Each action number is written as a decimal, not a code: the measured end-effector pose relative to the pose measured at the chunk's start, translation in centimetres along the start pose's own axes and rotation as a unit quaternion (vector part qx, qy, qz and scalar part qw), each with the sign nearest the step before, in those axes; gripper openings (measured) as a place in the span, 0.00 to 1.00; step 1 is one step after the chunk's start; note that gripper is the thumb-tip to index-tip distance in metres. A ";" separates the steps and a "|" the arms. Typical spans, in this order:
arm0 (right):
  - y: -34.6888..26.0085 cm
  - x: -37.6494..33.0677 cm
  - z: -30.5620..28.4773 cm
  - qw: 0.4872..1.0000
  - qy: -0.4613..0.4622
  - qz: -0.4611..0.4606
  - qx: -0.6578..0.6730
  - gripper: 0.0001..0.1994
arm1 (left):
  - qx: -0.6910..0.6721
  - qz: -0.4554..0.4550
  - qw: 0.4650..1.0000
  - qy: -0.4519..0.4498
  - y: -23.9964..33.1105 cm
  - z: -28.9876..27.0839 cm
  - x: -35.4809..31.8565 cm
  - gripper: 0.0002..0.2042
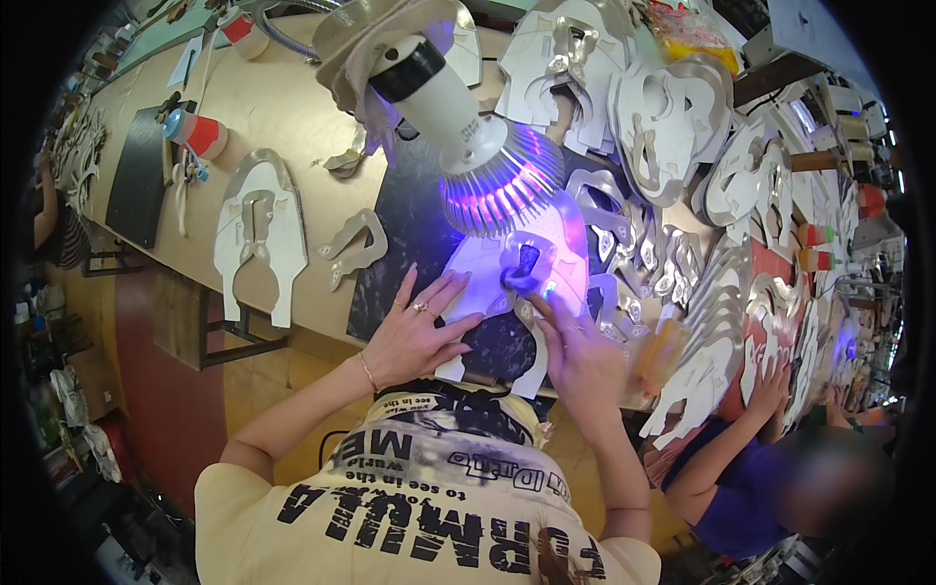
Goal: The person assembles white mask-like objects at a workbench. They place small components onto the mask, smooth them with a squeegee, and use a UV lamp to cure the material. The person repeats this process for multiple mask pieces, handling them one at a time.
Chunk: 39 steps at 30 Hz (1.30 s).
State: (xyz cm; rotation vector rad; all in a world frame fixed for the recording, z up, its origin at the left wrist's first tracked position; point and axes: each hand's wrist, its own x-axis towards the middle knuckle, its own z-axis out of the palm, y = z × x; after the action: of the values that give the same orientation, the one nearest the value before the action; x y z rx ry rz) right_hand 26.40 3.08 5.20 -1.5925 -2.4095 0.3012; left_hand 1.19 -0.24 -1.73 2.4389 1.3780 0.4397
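White shoe-upper piece [507, 268] under both hands

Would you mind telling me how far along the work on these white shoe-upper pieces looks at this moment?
Done, apparently: silver-edged pieces stacked at the right. In hand: one white cut piece lies on the dark mat under the violet lamp; the left hand presses it flat and the right hand works at its middle. Possibly left: a single piece on the bench at the left; its state is unclear.

left hand [414, 336] flat, fingers spread, right hand [582, 356] pressing
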 end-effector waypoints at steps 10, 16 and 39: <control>0.7 -0.3 0.9 0.998 0.008 0.026 0.052 0.19 | -0.022 -0.014 1.000 0.011 1.4 0.0 0.9 0.23; 1.8 -0.8 0.5 0.997 0.040 0.058 -0.005 0.18 | -0.036 -0.021 0.999 0.008 1.3 0.1 0.7 0.22; 4.2 5.2 1.1 0.961 0.140 0.165 0.170 0.22 | -0.841 0.322 0.286 -0.328 19.7 -18.7 13.7 0.50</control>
State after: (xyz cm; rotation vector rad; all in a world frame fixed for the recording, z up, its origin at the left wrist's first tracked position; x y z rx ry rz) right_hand 27.83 9.42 3.35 -1.7324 -1.7699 0.4829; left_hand 15.51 4.01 24.74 0.6690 -0.6603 0.4555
